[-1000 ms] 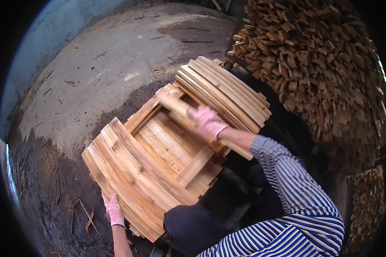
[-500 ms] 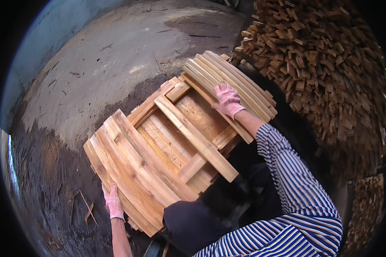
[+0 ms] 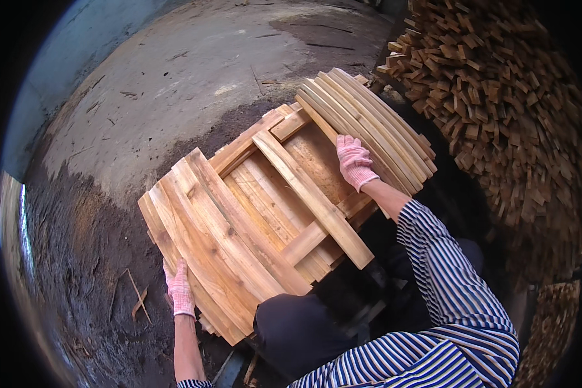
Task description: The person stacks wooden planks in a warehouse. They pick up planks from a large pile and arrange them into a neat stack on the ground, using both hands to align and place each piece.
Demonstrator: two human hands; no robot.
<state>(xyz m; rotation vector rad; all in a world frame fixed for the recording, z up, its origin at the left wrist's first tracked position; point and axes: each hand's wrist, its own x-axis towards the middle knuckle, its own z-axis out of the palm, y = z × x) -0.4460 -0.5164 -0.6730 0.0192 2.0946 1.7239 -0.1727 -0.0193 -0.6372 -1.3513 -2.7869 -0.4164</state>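
Observation:
Before me lies a stack of wooden slats with a sunken middle. My left hand (image 3: 180,288), in a pink knit glove, grips the outer edge of the wide boards (image 3: 207,239) on the left, its fingers partly hidden by them. My right hand (image 3: 355,163), also gloved in pink, is closed over a wooden slat (image 3: 318,120) along the inner side of the right-hand row of slats (image 3: 368,123). One loose narrow board (image 3: 310,194) lies slantwise over the middle, its near end jutting toward me. Beneath it a crosspiece (image 3: 305,242) rests on lower boards.
A tall pile of cut wood sticks (image 3: 491,97) stands at the right, with another pile (image 3: 553,330) nearer. My knee (image 3: 297,330) touches the near side of the boards. Dirty ground (image 3: 174,84) with scattered splinters extends to a bluish wall (image 3: 64,71) at far left.
The whole scene has shifted slightly right in view. My right hand has slid a little toward me along the inner side of the right-hand row. My left hand keeps its place at the edge.

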